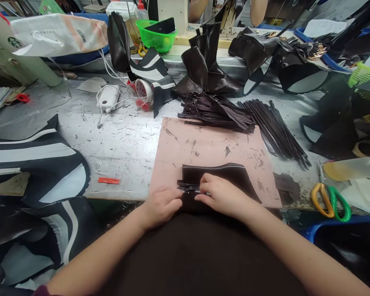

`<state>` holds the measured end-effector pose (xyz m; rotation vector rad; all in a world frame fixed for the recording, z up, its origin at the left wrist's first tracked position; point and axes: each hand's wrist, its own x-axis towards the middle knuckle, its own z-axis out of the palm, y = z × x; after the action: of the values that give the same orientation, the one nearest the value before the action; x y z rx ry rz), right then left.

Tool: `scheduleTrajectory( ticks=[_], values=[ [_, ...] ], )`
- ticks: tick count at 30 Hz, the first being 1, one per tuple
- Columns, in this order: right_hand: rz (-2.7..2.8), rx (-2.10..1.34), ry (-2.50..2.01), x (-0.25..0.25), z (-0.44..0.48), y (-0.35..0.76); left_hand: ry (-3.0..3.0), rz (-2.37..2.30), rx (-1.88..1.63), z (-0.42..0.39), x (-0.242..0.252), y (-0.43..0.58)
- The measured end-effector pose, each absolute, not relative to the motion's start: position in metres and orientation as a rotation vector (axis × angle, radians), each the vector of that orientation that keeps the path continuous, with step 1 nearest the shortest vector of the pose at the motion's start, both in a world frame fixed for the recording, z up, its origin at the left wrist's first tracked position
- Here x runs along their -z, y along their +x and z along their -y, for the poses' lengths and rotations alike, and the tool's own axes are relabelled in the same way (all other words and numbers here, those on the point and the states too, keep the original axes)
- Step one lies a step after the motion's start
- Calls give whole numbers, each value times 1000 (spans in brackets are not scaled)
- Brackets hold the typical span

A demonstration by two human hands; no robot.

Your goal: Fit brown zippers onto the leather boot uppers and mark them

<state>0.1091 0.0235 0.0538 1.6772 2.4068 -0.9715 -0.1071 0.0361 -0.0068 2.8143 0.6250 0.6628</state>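
A dark brown leather piece (228, 174) lies at the near edge of a pink work mat (209, 144). My left hand (160, 204) and my right hand (220, 195) meet at its left end. Both pinch a narrow dark strip (188, 187) laid against the piece, fingers pressed together. Behind the mat lie a heap of short dark strips (214, 111) and a fan of long thin strips (276, 127).
Scissors with yellow and green handles (329, 201) lie at the right edge. Boot uppers (206, 65), a green bowl (156, 37), a jar with red bits (142, 94) and a white charger (107, 98) stand at the back. Black and white cut panels (37, 164) cover the left.
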Motion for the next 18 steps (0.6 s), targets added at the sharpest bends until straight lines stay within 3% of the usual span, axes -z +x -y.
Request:
scheduleTrajectory(
  ticks=[4,14,18],
  values=[
    [-2406,973,1647,-53,-25,109,2856,-550,-536,-34,7,-106],
    [-2379,789,1549,-54,-36,104,2713,-708,-740,-40,17,-98],
    [-2374,698,1536,-51,-36,101,2596,-763,-654,-36,20,-100]
  ],
)
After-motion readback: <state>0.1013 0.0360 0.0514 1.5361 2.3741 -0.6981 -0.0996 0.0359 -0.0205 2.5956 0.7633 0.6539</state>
